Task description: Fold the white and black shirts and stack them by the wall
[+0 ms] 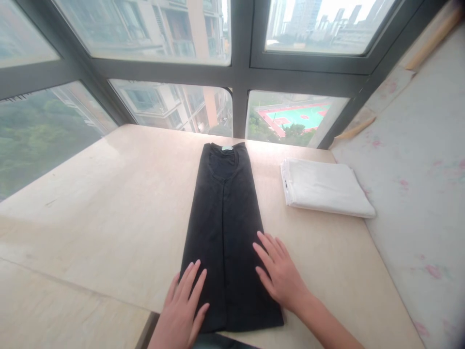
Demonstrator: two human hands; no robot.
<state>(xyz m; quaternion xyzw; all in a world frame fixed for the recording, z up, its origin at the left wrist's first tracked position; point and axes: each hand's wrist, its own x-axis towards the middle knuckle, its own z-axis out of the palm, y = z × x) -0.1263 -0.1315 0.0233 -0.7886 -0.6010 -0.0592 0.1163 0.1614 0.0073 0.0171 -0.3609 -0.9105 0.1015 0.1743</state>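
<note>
A black garment (241,208), folded into a long narrow shape, lies flat on the pale wooden surface. Its round neckline with a small white label is at the far end, by the window, and a lengthwise seam or fold edge runs down the middle. My left hand (183,303) rests at the garment's lower left edge, fingers stretched out and slightly spread. On the lower right edge lies my right hand (279,271), its fingers also extended and apart. Neither hand grips anything.
A folded white cloth (325,186) lies to the right, near the wall with faded floral paper (410,213). Grey window frames (240,72) border the far side. At the lower left, a board edge (147,327) makes a step in the surface.
</note>
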